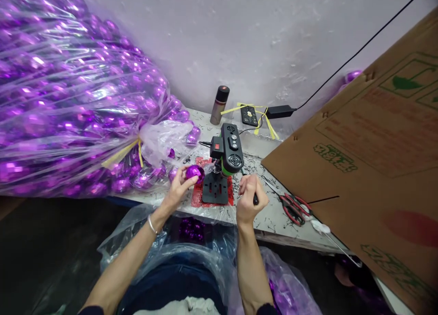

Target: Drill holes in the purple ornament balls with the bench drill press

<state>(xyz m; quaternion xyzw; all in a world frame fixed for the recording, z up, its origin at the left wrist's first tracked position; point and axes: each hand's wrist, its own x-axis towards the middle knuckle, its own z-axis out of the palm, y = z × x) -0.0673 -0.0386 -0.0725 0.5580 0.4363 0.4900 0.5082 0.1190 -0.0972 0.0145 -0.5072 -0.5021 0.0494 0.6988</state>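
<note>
Between the thumb and fingers of my left hand [179,185] is a shiny purple faceted ball [195,173], like a small mirror-ball ornament. It sits just left of a small black bench drill press [232,146] with a slotted base plate [215,189]. Whether the ball touches the machine, I cannot tell. My right hand [251,198] is closed around the black-ended lever [256,199] at the machine's right side. Under the base lies a red sheet [198,197]. The tool tip is hidden behind the machine's head and the ball.
A huge clear bag of purple balls [78,100] fills the left. Red-handled scissors [296,209] lie right of my hand, beside a large cardboard box [369,160]. A dark bottle [219,105], phone [249,115] and black power adapter [280,111] are near the wall. Dark shavings litter the white table [273,219].
</note>
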